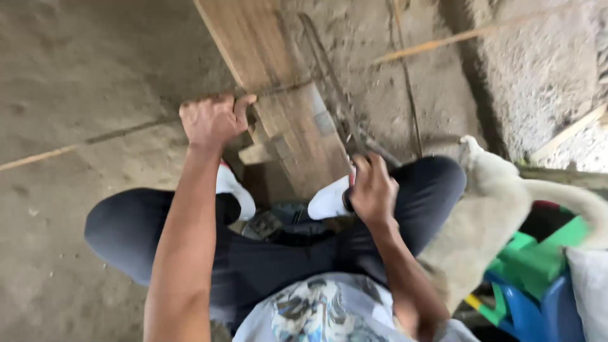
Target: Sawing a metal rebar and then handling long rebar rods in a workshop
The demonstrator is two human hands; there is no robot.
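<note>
Gripping plank (278,82) edge, left hand (212,119) | plank runs away, upper-left | right hand (373,190) grip unclear, blurred

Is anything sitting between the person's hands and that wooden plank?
Nothing visible. The left hand already grips the wooden plank at its edge, and the right hand rests by its near end, above a white shoe.

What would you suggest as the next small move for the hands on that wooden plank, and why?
Probably steady the wooden plank before anything else. The left hand grips its left edge, and the right hand sits near its lower end on what looks like a thin saw blade. The picture is blurred, and a pale animal crowds the right arm, so a firmer hold seems wise.
</note>
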